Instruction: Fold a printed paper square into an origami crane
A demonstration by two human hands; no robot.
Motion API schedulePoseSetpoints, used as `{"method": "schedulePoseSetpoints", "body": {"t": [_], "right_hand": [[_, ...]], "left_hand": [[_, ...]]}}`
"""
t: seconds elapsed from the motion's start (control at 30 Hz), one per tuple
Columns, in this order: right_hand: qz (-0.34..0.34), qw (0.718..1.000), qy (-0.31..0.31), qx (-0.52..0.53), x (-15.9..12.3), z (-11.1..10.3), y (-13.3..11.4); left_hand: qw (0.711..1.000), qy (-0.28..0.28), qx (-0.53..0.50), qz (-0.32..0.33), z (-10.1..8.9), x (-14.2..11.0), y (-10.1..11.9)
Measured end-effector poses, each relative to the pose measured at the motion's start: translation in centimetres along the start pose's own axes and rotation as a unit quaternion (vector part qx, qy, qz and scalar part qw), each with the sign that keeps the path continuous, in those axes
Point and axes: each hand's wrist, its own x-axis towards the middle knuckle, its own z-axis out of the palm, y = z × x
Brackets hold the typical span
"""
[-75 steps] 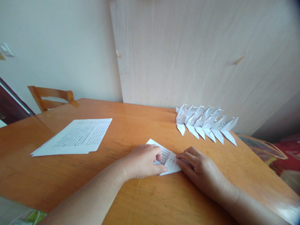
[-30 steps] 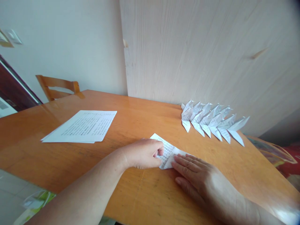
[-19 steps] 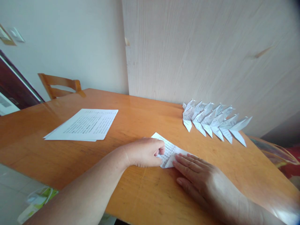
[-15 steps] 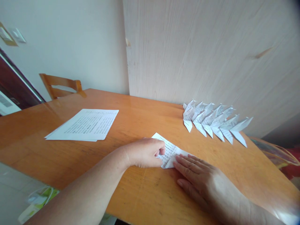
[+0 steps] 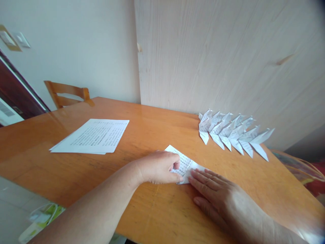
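A partly folded sheet of printed paper (image 5: 185,164) lies on the wooden table between my hands, with a crease across its middle. My left hand (image 5: 162,166) is closed over its left part, fingers curled under and the thumb pressed along the lower edge by the crease. Flat on the paper's plain white right part rests my right hand (image 5: 220,196), its fingers stretched out and its thumb on the table. Both hands partly cover the paper.
A stack of printed sheets (image 5: 93,135) lies to the left. At the back right, several folded paper pieces (image 5: 232,132) stand in rows beside the wooden panel (image 5: 203,57). A wooden chair (image 5: 68,89) stands past the table's (image 5: 142,135) far left corner.
My left thumb has slid slightly to the right along the paper's lower edge, toward my right fingers. My right hand stays almost in place on the paper.
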Motion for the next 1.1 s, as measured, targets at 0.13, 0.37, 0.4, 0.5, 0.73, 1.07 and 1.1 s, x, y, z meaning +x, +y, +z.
{"method": "schedulePoseSetpoints", "body": {"t": [0.13, 0.37, 0.4, 0.5, 0.73, 1.07, 1.1], "right_hand": [[0.0, 1.0, 0.009, 0.007, 0.14, -0.07, 0.0], [-0.005, 1.0, 0.015, 0.011, 0.0, 0.24, 0.18], [-0.007, 1.0, 0.012, 0.008, -0.01, 0.28, 0.2], [-0.006, 1.0, 0.002, 0.008, 0.0, 0.28, 0.25], [0.008, 1.0, -0.014, 0.017, 0.3, -0.16, 0.1], [0.017, 0.998, -0.006, 0.055, 0.2, -0.45, 0.05], [0.018, 0.998, -0.006, 0.054, 0.23, -0.47, 0.07]], "left_hand": [[1.0, 0.009, 0.006, -0.002, 0.24, 0.07, -0.03], [1.0, 0.017, 0.02, -0.006, 0.56, 0.22, -0.07], [1.0, 0.016, 0.021, -0.006, 0.54, 0.21, -0.04], [1.0, 0.014, 0.023, -0.009, 0.47, 0.17, 0.07], [0.999, 0.013, 0.032, -0.01, 0.45, 0.23, 0.11], [0.999, 0.009, 0.037, -0.007, 0.43, 0.21, 0.18], [0.999, 0.008, 0.038, -0.005, 0.4, 0.21, 0.17]]}}
